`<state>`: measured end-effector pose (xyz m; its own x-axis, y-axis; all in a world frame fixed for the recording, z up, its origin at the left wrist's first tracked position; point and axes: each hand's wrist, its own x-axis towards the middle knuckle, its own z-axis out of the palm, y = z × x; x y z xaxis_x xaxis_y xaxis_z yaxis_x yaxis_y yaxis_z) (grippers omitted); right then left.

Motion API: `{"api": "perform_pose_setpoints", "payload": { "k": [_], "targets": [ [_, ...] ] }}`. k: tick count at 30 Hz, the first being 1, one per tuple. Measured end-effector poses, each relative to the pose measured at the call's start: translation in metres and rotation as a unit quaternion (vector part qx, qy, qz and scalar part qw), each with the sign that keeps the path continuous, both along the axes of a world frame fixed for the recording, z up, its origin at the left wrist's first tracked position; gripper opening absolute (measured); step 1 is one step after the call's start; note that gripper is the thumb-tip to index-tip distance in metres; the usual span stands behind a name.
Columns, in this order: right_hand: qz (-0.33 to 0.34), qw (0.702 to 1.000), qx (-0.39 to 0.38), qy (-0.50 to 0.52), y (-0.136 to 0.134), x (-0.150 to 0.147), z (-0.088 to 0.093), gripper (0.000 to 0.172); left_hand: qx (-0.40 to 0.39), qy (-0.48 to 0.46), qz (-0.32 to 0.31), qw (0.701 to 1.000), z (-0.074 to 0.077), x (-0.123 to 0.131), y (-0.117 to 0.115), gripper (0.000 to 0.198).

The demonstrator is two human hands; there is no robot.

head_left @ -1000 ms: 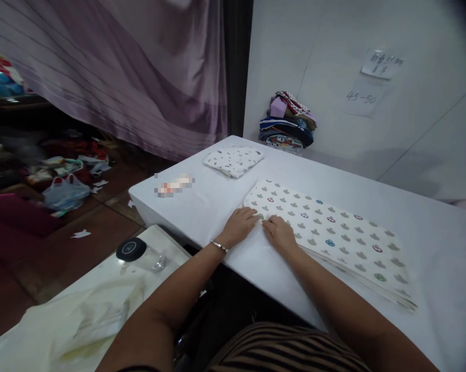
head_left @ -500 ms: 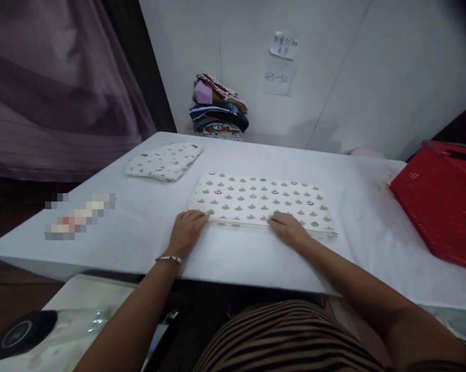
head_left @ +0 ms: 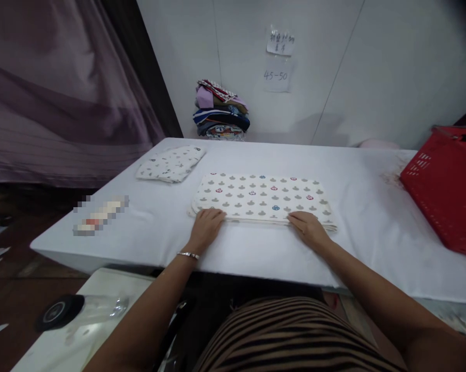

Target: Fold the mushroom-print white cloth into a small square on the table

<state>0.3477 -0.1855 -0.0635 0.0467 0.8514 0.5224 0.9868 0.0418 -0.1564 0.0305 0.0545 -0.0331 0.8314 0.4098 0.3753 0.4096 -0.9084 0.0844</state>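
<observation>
A folded white cloth with a pattern of small grey, red and blue shapes (head_left: 262, 196) lies flat in the middle of the white table (head_left: 256, 248). My left hand (head_left: 206, 228) rests on its near left edge, fingers curled over the hem. My right hand (head_left: 309, 231) sits on the near right edge, fingers bent down onto the fabric. A silver bracelet circles my left wrist. Both hands press or grip the cloth's front edge; whether they pinch it I cannot tell for sure.
A smaller folded patterned cloth (head_left: 171, 164) lies at the table's far left. A stack of coloured fabrics (head_left: 220, 110) stands against the wall. A red basket (head_left: 448, 188) sits at the right. A lidded clear jar (head_left: 80, 310) lies on a low surface at lower left.
My hands have moved apart along the cloth's front edge, the right one sliding towards the right corner. My view has swung right, so the red basket shows.
</observation>
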Motion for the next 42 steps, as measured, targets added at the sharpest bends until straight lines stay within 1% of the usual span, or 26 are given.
{"api": "perform_pose_setpoints", "payload": {
  "k": [3, 5, 7, 9, 12, 15, 19, 23, 26, 27, 29, 33, 36, 39, 42],
  "targets": [
    [-0.004, 1.0, -0.011, 0.024, 0.002, 0.001, -0.002, 0.036, -0.016, 0.008, -0.034, 0.999, -0.002, 0.025, -0.009, 0.023],
    [-0.001, 0.999, -0.013, 0.041, 0.003, 0.002, -0.003, 0.036, -0.026, 0.009, -0.039, 0.999, -0.005, 0.036, -0.01, 0.023],
    [0.009, 0.998, -0.015, 0.056, 0.003, 0.003, -0.004, 0.035, -0.03, 0.007, -0.035, 0.999, -0.008, 0.04, -0.008, 0.024],
    [0.02, 0.998, -0.015, 0.065, 0.001, 0.005, -0.004, 0.036, -0.028, 0.005, -0.035, 0.999, -0.01, 0.039, -0.007, 0.026],
    [0.014, 0.998, -0.016, 0.055, -0.007, 0.014, -0.004, 0.036, -0.024, 0.001, -0.04, 0.999, -0.01, 0.035, -0.006, 0.028],
    [-0.013, 0.999, -0.026, 0.034, -0.026, 0.032, -0.002, 0.035, -0.023, -0.01, -0.045, 0.999, -0.01, 0.034, -0.006, 0.031],
    [-0.062, 0.998, -0.022, 0.023, -0.067, 0.064, 0.004, 0.034, -0.019, -0.043, -0.055, 0.997, -0.015, 0.035, -0.001, 0.033],
    [-0.113, 0.99, -0.006, 0.08, -0.106, 0.085, 0.009, 0.035, -0.022, -0.072, -0.053, 0.996, -0.021, 0.037, 0.003, 0.035],
    [-0.169, 0.976, 0.021, 0.135, -0.121, 0.086, 0.007, 0.034, -0.027, -0.084, -0.056, 0.994, -0.022, 0.045, -0.002, 0.035],
    [-0.18, 0.973, 0.028, 0.145, -0.123, 0.084, 0.006, 0.034, -0.029, -0.087, -0.063, 0.994, -0.021, 0.05, -0.005, 0.035],
    [-0.177, 0.972, 0.031, 0.15, -0.121, 0.078, 0.005, 0.032, -0.035, -0.088, -0.084, 0.992, -0.019, 0.059, -0.012, 0.036],
    [-0.158, 0.981, 0.013, 0.109, -0.107, 0.066, 0.008, 0.031, -0.044, -0.081, -0.109, 0.99, -0.016, 0.072, -0.019, 0.036],
    [-0.156, 0.984, -0.017, 0.082, -0.098, 0.063, 0.013, 0.03, -0.044, -0.078, -0.112, 0.99, -0.017, 0.074, -0.02, 0.036],
    [-0.139, 0.986, -0.044, 0.085, -0.093, 0.066, 0.018, 0.029, -0.045, -0.084, -0.112, 0.989, -0.019, 0.072, -0.019, 0.035],
    [-0.128, 0.984, -0.032, 0.117, -0.092, 0.073, 0.019, 0.031, -0.047, -0.092, -0.113, 0.988, -0.021, 0.072, -0.019, 0.034]
  ]
}}
